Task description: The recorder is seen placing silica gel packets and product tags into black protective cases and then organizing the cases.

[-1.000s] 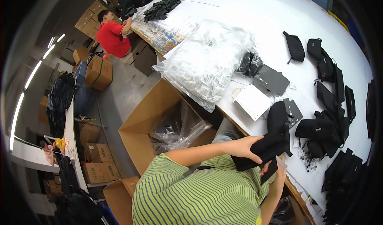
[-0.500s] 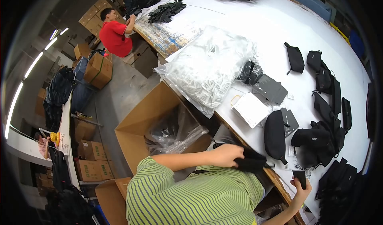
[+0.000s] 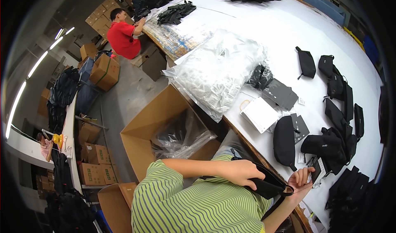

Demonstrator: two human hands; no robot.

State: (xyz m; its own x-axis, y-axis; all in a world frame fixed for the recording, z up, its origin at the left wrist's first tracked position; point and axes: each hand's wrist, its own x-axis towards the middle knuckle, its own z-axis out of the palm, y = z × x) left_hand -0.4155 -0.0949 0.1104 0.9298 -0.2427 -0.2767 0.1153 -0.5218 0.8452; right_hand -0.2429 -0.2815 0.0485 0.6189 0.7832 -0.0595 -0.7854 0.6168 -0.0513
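A black zip pouch (image 3: 270, 184) is tilted in front of my body, just off the table's near edge. My left hand (image 3: 244, 173) is closed round its near side. At the pouch's right end there is a small dark loop (image 3: 288, 190), and my right hand (image 3: 299, 184) is right beside it with fingers bent. Past those fingertips a black-and-white hang tag (image 3: 318, 170) sticks out; the fingers seem to pinch it, and its string is too fine to follow. Another black pouch (image 3: 284, 141) lies flat on the table close by.
Black pouches (image 3: 324, 146) cover the table's right side. White cards (image 3: 260, 114), dark grey cards (image 3: 280, 93) and a large clear bag of small packets (image 3: 220, 70) lie farther left. An open carton (image 3: 138, 127) with clear plastic stands left of me. A person in red (image 3: 123, 39) sits beyond.
My right hand has moved left and away from me, up to the pouch's end, with the tag. My left hand has shifted slightly right, tilting the pouch so more of it shows.
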